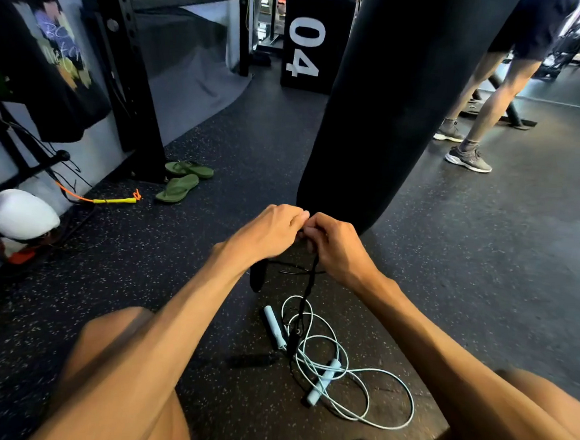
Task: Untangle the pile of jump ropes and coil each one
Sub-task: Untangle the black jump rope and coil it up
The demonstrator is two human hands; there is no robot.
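The person sits low over the speckled rubber floor (218, 139), bare knees spread to either side. Both hands are raised together at mid-floor, right in front of the bottom of a black punching bag (392, 106). The left hand (267, 232) and right hand (334, 247) touch at the knuckles, the fingers of both curled in and pinching the black jump rope (308, 283); the fingertips themselves are hidden behind the backs of the hands. From the right hand the black cord hangs straight down to the floor, and a black handle (258, 274) dangles below the left wrist. Under the hands, between the knees, a light blue jump rope (323, 380) lies in loose overlapping loops on the floor, with the black cord dropping into them beside its other blue handle (274, 325). Along the left edge of the floor, by the wall, lie an orange rope with a yellow handle (115, 201) and a pair of green flip-flops (181, 181). A black box marked "04" (311, 42) stands at the far edge, and another person's sneakers (468, 158) stand to the right of the bag.
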